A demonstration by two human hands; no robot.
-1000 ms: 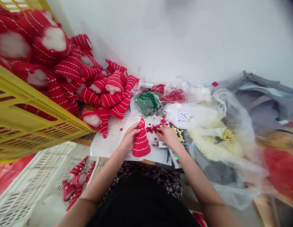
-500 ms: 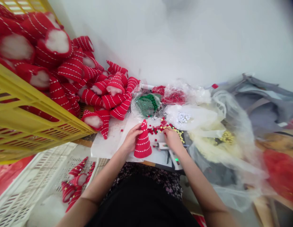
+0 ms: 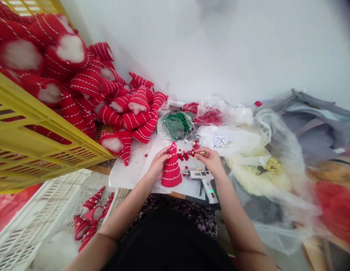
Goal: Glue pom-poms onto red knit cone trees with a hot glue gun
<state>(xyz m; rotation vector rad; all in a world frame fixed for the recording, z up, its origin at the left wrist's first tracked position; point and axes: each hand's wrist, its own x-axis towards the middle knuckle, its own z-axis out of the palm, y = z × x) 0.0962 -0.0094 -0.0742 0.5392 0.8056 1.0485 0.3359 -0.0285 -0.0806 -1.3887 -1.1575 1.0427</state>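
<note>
My left hand (image 3: 160, 164) is closed around the upper left side of a red felt cone hat (image 3: 171, 169) with white stitched stripes. The hat stands tip up, its wide end toward me. Just right of it, my right hand (image 3: 211, 161) pinches a small yellow pompom (image 3: 202, 152) at the fingertips; its exact shape is hard to make out. Loose red pompoms (image 3: 186, 155), with some yellow ones, lie between the hands. Below the right hand, a white glue gun (image 3: 199, 174) rests on its side, nozzle toward the hat, a green light on its handle.
At left, a yellow crate (image 3: 50, 131) overflows with striped hats (image 3: 84, 81). Below it, a white basket (image 3: 61, 201) holds several decorated hats (image 3: 93, 203). Bags of green pompoms (image 3: 177, 124) and red pompoms (image 3: 208, 114) stand behind; a plastic bag (image 3: 293, 188) and grey cloth (image 3: 310, 124) lie right.
My right hand has lifted from the small pompoms and turned, now showing a yellow one at its fingertips. More of the glue gun is uncovered. My left hand keeps holding the hat.
</note>
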